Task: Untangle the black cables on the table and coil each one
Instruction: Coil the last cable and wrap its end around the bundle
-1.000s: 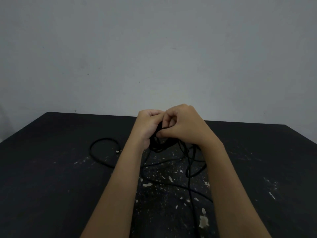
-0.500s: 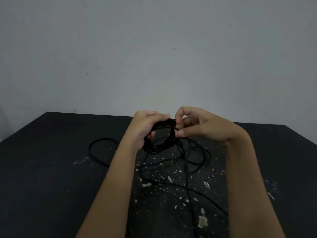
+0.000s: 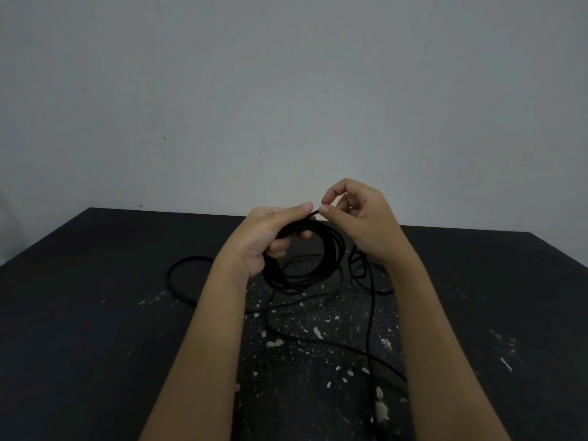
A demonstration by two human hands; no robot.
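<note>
A coil of thin black cable, several turns bundled into a rough ring, hangs just above the dark, paint-flecked surface. It is held between the person's two hands near the middle of the view.

The left hand comes up from the lower left on a bare forearm. Its fingers curl round the left side of the ring, where the turns gather into a thick bunch. Its thumb lies stretched along the top of the bundle, the tip pointing toward the other hand.

The right hand comes in from the lower right and sits a little higher than the left, its fingers pointing leftward. Its grip is a fine pinch. The thumb and forefinger tips are pressed together on the short free end of cable that sticks out at the top of the coil, just beside the left thumb tip. The other fingers of this hand are loosely bent behind the pinch and hold nothing that can be seen.

Below the coil, loose black cable strands trail down and lie on the surface, crossing one another among the white flecks. One strand runs toward the near edge between the forearms, and another curves away under the right forearm.

An open loop of black cable lies flat on the surface to the left of the left forearm, part of it passing behind that arm. Whether it belongs to the same cable as the coil cannot be told. Behind the surface rises a plain pale grey wall.
</note>
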